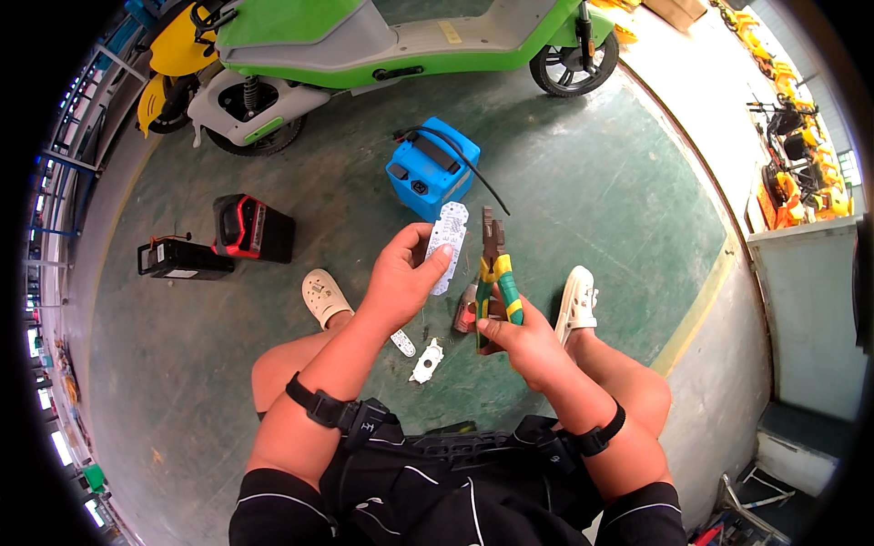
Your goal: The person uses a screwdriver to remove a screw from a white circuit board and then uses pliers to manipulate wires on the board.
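Note:
My left hand (401, 273) pinches a flat white plate (451, 232), long and narrow with small dark marks or holes, thumb on its face. Just to its right, my right hand (526, 344) is wrapped round the green-and-yellow handles of a pair of pliers (492, 255). The pliers' dark jaws point away from me, beside the plate and apart from it. On the floor below my hands lie a white bracket-like piece (426, 361) and a white strip with dark dots (402, 342). A red-and-grey object (465, 308) is partly hidden behind the pliers.
A blue box-shaped battery pack (435, 168) with a black cable stands ahead. To the left are a red-and-black case (255, 227) and a black box (186, 259). A green-and-grey electric scooter (391, 50) stands at the back. A pale cabinet (810, 309) is at right.

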The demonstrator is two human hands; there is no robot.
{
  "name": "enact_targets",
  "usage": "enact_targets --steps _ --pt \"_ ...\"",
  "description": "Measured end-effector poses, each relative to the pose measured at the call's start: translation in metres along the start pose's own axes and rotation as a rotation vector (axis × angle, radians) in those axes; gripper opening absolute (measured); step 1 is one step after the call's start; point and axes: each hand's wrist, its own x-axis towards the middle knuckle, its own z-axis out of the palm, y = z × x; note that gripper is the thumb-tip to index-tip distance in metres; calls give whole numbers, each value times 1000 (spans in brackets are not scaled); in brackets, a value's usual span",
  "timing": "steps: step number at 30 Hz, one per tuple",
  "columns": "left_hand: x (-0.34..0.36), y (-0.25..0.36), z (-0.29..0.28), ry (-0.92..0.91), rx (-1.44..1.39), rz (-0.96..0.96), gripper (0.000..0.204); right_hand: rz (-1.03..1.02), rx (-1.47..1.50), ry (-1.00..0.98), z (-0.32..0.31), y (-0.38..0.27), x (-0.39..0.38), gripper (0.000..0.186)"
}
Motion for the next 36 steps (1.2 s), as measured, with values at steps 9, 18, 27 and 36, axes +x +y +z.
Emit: enact_targets --steps 9,18,27,36 --pt "1 -2 2 25 313 140 31 -70 20 91 -9 -7 5 29" --pt "1 -4 13 -10 48 -121 37 -45 24 65 -11 1 5 29" --pt "8 0 9 5 -190 -29 39 -24 32 37 -13 1 3 34" --pt "14 -8 18 254 179 498 60 9 220 -127 -9 11 3 61"
